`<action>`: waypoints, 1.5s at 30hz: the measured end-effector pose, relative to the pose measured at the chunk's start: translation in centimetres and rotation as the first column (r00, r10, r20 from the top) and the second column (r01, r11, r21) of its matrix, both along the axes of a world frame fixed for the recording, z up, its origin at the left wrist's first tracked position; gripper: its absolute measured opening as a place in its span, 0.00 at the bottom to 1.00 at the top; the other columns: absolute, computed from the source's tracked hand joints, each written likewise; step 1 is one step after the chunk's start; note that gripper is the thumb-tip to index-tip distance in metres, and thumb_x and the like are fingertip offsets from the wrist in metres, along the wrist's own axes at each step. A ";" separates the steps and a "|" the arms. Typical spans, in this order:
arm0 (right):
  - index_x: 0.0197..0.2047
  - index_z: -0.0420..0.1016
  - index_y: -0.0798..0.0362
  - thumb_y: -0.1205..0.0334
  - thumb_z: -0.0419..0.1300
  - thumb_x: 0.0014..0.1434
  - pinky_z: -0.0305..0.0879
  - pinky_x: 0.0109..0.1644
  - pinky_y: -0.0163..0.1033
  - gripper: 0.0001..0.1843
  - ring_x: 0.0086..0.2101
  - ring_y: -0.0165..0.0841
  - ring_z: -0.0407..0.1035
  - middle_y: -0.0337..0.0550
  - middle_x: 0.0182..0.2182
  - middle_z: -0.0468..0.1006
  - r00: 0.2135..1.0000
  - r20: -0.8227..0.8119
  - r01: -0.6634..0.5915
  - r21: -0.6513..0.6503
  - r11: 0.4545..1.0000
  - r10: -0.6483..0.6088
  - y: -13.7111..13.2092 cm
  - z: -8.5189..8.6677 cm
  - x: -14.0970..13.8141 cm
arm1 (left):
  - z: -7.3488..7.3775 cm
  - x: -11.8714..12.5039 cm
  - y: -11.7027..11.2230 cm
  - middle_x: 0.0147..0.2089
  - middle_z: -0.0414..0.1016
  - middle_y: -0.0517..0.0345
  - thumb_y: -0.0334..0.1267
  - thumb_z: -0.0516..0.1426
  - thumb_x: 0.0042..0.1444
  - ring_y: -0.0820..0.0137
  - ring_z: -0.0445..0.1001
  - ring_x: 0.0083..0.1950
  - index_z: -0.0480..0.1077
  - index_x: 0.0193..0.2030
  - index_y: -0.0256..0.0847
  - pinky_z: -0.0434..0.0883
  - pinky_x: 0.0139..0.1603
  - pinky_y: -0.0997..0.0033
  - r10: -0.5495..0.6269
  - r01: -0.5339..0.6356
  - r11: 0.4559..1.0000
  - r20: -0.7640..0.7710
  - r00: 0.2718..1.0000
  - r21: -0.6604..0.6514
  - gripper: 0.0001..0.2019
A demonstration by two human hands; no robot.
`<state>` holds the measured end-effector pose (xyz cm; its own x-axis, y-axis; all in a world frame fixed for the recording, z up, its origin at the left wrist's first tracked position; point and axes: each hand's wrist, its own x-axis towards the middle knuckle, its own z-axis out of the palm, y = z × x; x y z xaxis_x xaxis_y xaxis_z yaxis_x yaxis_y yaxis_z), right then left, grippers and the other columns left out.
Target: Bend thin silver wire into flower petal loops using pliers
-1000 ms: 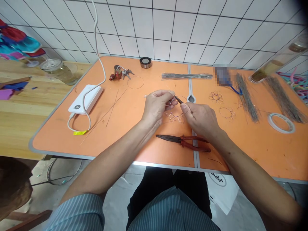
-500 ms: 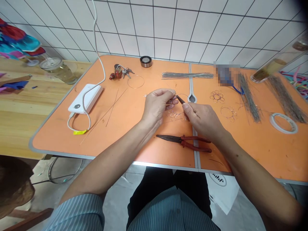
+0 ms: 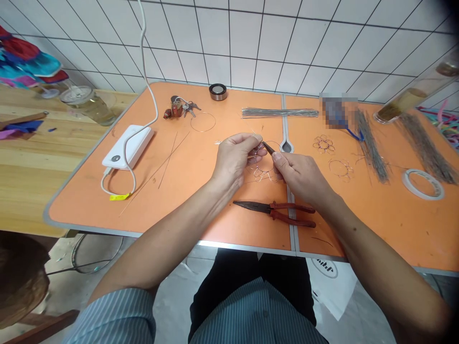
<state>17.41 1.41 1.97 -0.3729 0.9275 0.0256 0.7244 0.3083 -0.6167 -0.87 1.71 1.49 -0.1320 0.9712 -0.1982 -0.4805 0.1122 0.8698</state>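
Pretty bright and even overall, soft daylight-ish look with no harsh hotspots. The orange table [image 3: 179,191] is the anchor here: its top is lit flat, and shadows on it are faint, just a soft dark smudge right under the hands and under the pliers [image 3: 276,212] near its front edge. The white tiled wall [image 3: 287,43] behind the table has a mild sheen, nothing blown out. Wide-angle warp is obvious: the table's edges bow and the tile lines fan outward. Corners go dark upper right. There's a pixelated patch [image 3: 337,112] on the table's far right side. The middle of the table is sharp; its far right end goes soft.
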 end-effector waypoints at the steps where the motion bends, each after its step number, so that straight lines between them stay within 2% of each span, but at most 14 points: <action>1: 0.29 0.65 0.48 0.37 0.43 0.80 0.52 0.38 0.44 0.32 0.31 0.37 0.66 0.42 0.28 0.75 1.000 -0.002 -0.002 -0.002 1.000 0.002 0.0 0.0 0.0 | 0.0 0.0 0.0 0.30 0.79 0.59 0.33 0.69 0.56 0.75 0.79 0.31 0.77 0.30 0.38 0.75 0.35 0.77 0.000 0.000 1.000 0.004 1.000 -0.003 0.07; 6: 0.30 0.67 0.48 0.37 0.44 0.80 0.53 0.38 0.45 0.33 0.32 0.38 0.68 0.42 0.29 0.77 1.000 -0.017 -0.020 -0.015 1.000 0.020 0.2 -0.1 0.2 | 0.1 0.0 0.1 0.29 0.78 0.60 0.33 0.71 0.55 0.76 0.79 0.30 0.77 0.31 0.37 0.75 0.35 0.77 0.000 0.000 1.000 0.007 1.000 -0.027 0.07; 24: 0.30 0.63 0.48 0.38 0.44 0.79 0.53 0.39 0.44 0.31 0.33 0.38 0.66 0.42 0.29 0.73 1.000 0.018 -0.001 -0.011 1.000 0.001 0.3 0.0 0.2 | 0.0 0.1 0.1 0.28 0.78 0.59 0.32 0.69 0.56 0.76 0.79 0.30 0.77 0.30 0.36 0.74 0.33 0.77 0.007 -0.007 1.000 0.017 1.000 -0.017 0.07; 39: 0.27 0.59 0.48 0.37 0.46 0.80 0.48 0.34 0.45 0.32 0.28 0.34 0.56 0.37 0.24 0.62 0.995 -0.097 -0.012 -0.029 1.000 0.009 0.3 -0.4 0.0 | 0.1 0.1 0.1 0.26 0.78 0.59 0.35 0.71 0.55 0.76 0.76 0.28 0.77 0.30 0.38 0.74 0.34 0.77 -0.009 0.009 1.000 -0.018 1.000 -0.016 0.08; 45: 0.26 0.59 0.48 0.35 0.47 0.80 0.47 0.33 0.44 0.34 0.27 0.33 0.55 0.36 0.23 0.60 0.992 -0.124 -0.017 -0.034 0.999 0.012 0.2 -0.3 0.0 | -0.4 0.0 0.1 0.27 0.79 0.58 0.35 0.70 0.56 0.77 0.76 0.28 0.76 0.29 0.38 0.73 0.34 0.78 -0.018 0.018 1.000 -0.021 1.000 0.004 0.08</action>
